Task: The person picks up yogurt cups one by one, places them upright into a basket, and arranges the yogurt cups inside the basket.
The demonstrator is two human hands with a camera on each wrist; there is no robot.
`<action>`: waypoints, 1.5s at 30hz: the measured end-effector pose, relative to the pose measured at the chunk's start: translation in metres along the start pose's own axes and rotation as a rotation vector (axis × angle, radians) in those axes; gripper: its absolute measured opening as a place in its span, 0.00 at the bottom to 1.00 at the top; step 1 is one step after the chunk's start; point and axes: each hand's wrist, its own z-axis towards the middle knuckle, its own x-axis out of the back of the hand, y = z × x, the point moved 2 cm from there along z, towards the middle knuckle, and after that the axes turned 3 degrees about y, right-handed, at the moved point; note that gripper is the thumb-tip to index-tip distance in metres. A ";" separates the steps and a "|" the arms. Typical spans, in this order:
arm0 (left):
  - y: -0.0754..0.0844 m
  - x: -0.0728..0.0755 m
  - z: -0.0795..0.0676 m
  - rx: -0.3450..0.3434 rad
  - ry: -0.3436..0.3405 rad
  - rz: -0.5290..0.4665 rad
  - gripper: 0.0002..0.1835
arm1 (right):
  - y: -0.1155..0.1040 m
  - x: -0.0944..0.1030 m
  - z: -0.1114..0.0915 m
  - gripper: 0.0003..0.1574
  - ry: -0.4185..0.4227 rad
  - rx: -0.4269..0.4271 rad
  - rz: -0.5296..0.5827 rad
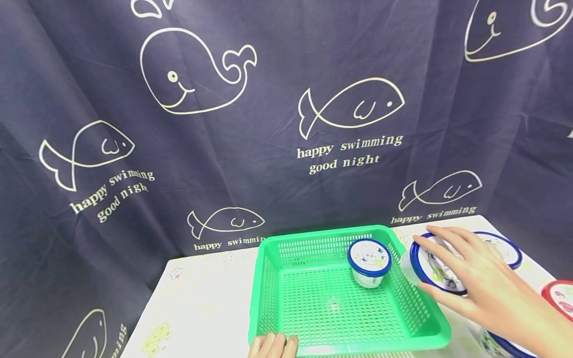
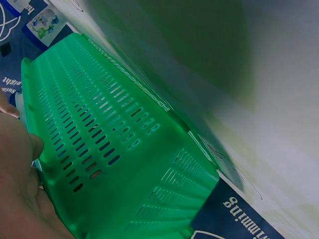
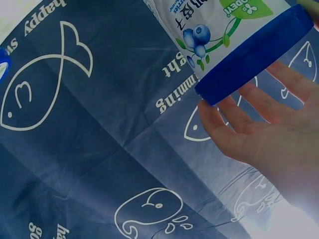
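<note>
My left hand (image 1: pixel 273 344) grips the front rim of a green plastic basket (image 1: pixel 351 348), fingers over the rim. The left wrist view shows that hand (image 2: pixel 17 174) at the rim, beside the basket's slotted outer wall (image 2: pixel 94 109). A yogurt tub with a blue lid (image 1: pixel 440 273) is held by its lid in my right hand (image 1: pixel 481 281), tilted, just beyond the basket's right rim. Blueberries are printed on this tub (image 3: pixel 219 35) in the right wrist view, where the fingers (image 3: pixel 264 102) grasp the lid edge. Inside the basket, another blue-lidded tub (image 1: pixel 369 261) stands upright near the back right corner.
Right of the basket are another blue-lidded tub (image 1: pixel 506 248), partly behind my right hand, and one (image 1: pixel 492 345) below my forearm. A red-lidded tub (image 1: pixel 561 298) sits at the right edge. A dark printed curtain (image 1: pixel 277 174) hangs behind the white patterned table (image 1: pixel 197 308).
</note>
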 end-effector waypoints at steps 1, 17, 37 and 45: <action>0.000 0.000 -0.001 0.001 -0.004 -0.002 0.28 | -0.001 0.000 0.000 0.45 -0.011 -0.010 0.003; 0.000 0.001 -0.001 0.013 -0.042 -0.008 0.27 | -0.018 -0.006 -0.001 0.46 -0.041 -0.026 0.021; 0.002 0.011 0.021 -0.004 0.019 0.012 0.30 | -0.033 -0.025 -0.001 0.45 -0.026 0.028 0.037; 0.002 0.011 0.021 -0.004 0.014 0.011 0.30 | -0.036 -0.031 -0.004 0.47 -0.055 0.002 0.050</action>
